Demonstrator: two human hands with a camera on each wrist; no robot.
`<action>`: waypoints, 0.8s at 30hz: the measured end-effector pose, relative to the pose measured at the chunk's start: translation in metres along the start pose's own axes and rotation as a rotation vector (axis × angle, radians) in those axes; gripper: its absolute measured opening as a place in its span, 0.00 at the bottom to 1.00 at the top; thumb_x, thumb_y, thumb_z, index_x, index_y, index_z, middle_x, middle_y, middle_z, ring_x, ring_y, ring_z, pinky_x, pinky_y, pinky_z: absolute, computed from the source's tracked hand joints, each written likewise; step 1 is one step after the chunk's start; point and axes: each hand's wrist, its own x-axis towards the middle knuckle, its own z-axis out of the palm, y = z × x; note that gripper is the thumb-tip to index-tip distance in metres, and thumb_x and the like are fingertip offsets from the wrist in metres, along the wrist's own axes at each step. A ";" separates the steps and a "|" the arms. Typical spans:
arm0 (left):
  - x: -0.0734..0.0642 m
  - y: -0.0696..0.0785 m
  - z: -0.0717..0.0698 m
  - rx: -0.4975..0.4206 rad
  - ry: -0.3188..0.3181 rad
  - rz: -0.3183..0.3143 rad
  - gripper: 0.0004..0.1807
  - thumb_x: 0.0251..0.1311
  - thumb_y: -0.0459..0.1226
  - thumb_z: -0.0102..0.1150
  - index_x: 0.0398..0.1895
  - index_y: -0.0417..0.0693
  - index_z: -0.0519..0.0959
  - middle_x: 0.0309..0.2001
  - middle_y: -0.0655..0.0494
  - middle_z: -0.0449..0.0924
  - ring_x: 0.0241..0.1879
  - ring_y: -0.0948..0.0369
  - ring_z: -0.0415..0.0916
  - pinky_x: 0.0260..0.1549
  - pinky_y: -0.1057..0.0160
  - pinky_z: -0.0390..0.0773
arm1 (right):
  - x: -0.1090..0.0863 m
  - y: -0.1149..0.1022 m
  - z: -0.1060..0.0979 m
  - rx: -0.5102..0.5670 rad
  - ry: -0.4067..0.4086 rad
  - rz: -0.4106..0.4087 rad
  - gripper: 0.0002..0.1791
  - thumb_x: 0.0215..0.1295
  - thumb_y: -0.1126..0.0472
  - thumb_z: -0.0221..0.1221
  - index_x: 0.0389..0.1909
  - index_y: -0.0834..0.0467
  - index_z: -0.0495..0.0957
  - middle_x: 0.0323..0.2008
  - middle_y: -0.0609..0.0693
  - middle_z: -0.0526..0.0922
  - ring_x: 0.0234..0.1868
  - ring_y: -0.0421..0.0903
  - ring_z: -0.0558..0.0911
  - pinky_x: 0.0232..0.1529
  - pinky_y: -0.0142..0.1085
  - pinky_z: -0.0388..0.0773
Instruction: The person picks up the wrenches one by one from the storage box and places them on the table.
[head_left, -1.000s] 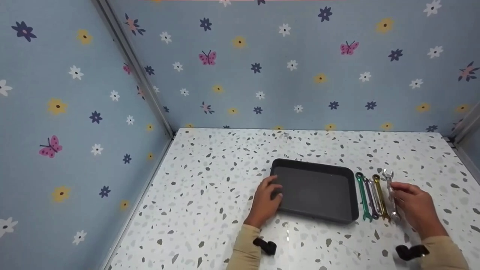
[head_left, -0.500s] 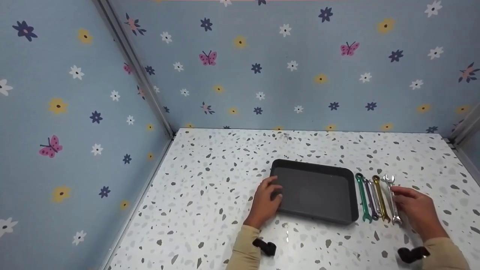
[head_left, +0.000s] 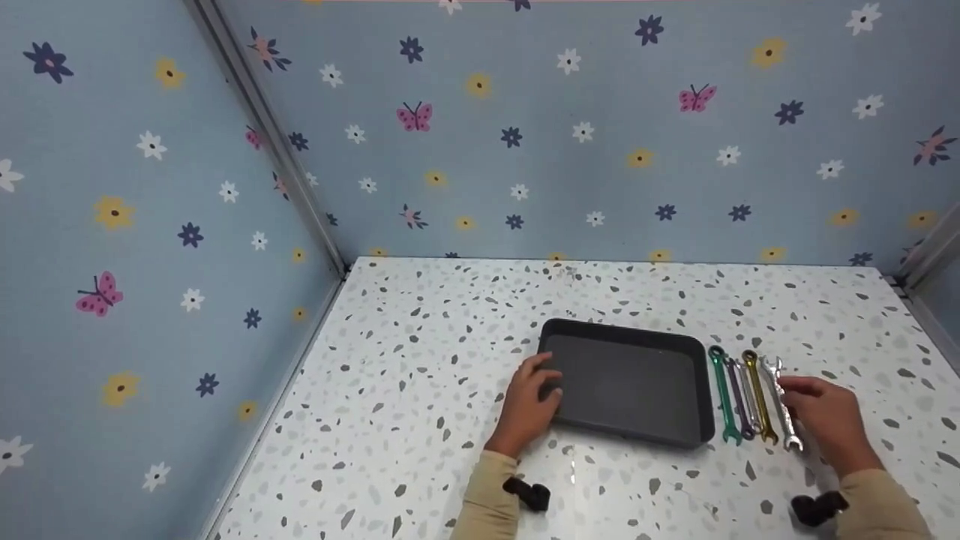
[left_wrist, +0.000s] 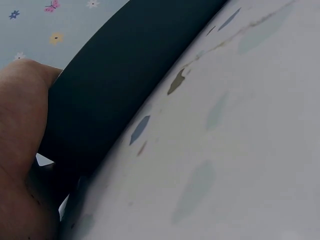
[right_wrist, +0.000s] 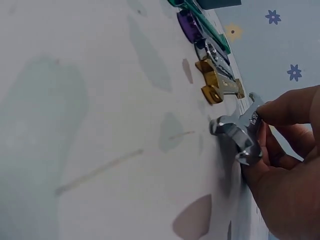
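Note:
My right hand (head_left: 829, 420) pinches a silver open-ended wrench (head_left: 781, 409) between thumb and fingers. In the right wrist view the near forked jaw of this wrench (right_wrist: 240, 137) faces the camera, close above the table. Left of it lie a gold wrench (head_left: 759, 397), a slim silver wrench (head_left: 748, 397), a purple wrench (head_left: 738, 401) and a green wrench (head_left: 724, 397), side by side. My left hand (head_left: 525, 405) grips the left edge of a dark grey baking tray (head_left: 626, 442), fingers over the rim. The left wrist view shows the tray's outer wall (left_wrist: 110, 75) beside the hand.
The tray stands on a white speckled table (head_left: 420, 375), just left of the wrenches. A blue flowered wall (head_left: 540, 172) rises behind the table, and another (head_left: 135, 337) stands at the left.
The silver wrench in my right hand has tilted and come slightly down towards the table's front, beside the gold one. My left hand and the tray stay put.

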 end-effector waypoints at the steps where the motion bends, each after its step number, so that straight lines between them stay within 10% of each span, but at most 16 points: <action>1: 0.000 0.000 0.000 0.001 0.000 -0.002 0.13 0.65 0.35 0.61 0.51 0.45 0.83 0.70 0.54 0.67 0.71 0.53 0.61 0.68 0.51 0.63 | 0.000 -0.001 0.001 -0.013 0.001 0.000 0.23 0.67 0.58 0.61 0.61 0.61 0.77 0.56 0.58 0.80 0.42 0.39 0.78 0.37 0.28 0.78; 24: -0.003 0.002 -0.002 -0.036 -0.011 -0.012 0.13 0.67 0.35 0.60 0.52 0.43 0.82 0.71 0.56 0.65 0.71 0.54 0.60 0.66 0.50 0.66 | 0.001 -0.008 0.007 -0.242 0.023 -0.064 0.21 0.66 0.63 0.56 0.57 0.68 0.75 0.52 0.68 0.78 0.50 0.59 0.75 0.41 0.43 0.72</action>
